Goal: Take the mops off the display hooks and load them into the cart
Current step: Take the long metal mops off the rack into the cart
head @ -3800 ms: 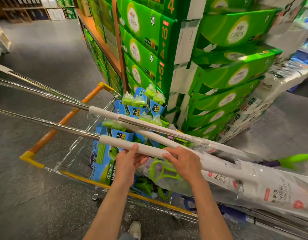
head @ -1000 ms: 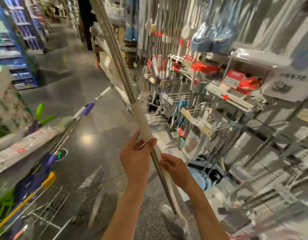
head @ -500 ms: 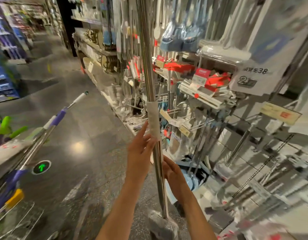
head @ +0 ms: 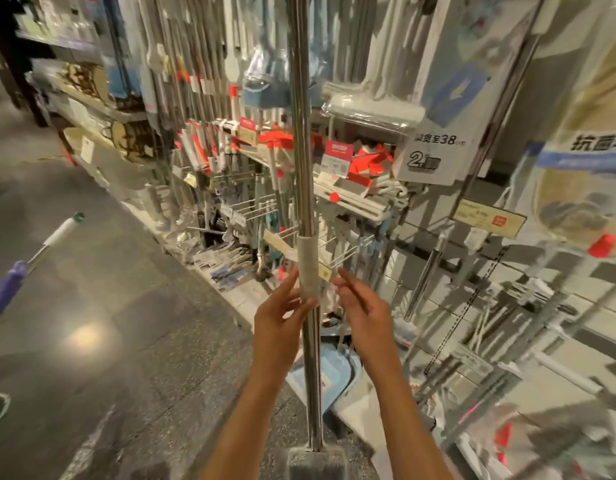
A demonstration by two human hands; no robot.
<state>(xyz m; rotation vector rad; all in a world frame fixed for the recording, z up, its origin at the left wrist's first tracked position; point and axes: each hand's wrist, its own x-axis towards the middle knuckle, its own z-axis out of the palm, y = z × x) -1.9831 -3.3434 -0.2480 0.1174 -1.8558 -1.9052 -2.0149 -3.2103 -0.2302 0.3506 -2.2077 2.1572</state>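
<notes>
A mop with a steel pole (head: pixel 301 133) and a white foam sleeve (head: pixel 308 265) stands upright in front of me, its grey head (head: pixel 317 460) at the bottom edge of the view. My left hand (head: pixel 282 317) holds the pole at the sleeve's lower end, thumb across the front and fingers pointing up behind. Just right of the pole, my right hand (head: pixel 360 304) hovers with straight fingers and shows no contact with it. Handles of mops in the cart, one purple (head: pixel 7 287) and one white-tipped (head: pixel 64 230), jut in from the left edge.
The display rack (head: pixel 334 188) of hanging mops, wire hooks and red price tags fills the right and back. A large packaged mop head (head: pixel 576 188) hangs at the far right. A blue dustpan (head: pixel 337 372) lies low by the shelf. Grey aisle floor (head: pixel 92 306) stretches to the left.
The mop pole has swung from a tilt to upright. My right hand has come off the lower pole and risen beside the sleeve. The view has turned toward the rack.
</notes>
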